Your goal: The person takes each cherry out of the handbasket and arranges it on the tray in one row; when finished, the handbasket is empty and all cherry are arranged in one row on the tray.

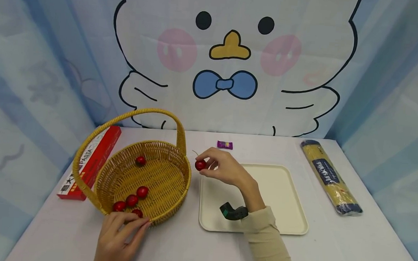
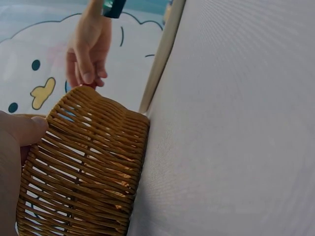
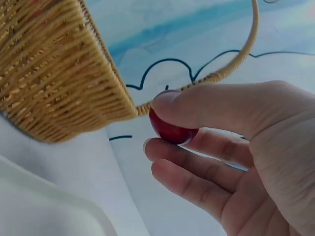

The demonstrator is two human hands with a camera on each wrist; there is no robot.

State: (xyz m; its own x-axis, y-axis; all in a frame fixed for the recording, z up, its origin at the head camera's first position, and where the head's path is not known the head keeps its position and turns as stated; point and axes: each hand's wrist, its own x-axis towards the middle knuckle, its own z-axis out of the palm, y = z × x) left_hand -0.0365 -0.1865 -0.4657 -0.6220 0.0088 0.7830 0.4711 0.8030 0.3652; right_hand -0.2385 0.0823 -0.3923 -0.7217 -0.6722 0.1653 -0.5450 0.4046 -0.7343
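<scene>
Between thumb and fingertips, my right hand (image 1: 224,167) pinches a dark red cherry (image 1: 200,164) with a thin stem, just right of the basket's rim. The right wrist view shows the same cherry (image 3: 170,123) under the thumb, the other fingers spread loosely below. A round woven basket (image 1: 170,176) with a tall arched handle stands on the left of the table. Several cherries (image 1: 131,200) lie inside it, most towards the near left side. My left hand (image 1: 120,237) grips the near rim, its thumb (image 2: 34,129) on the rim in the left wrist view.
A cream tray (image 1: 280,198) lies under my right forearm. Behind it is a small purple wrapped packet (image 1: 225,145). A red pasta box (image 1: 101,156) lies behind the basket on the left, and a bag of spaghetti (image 1: 330,176) on the far right.
</scene>
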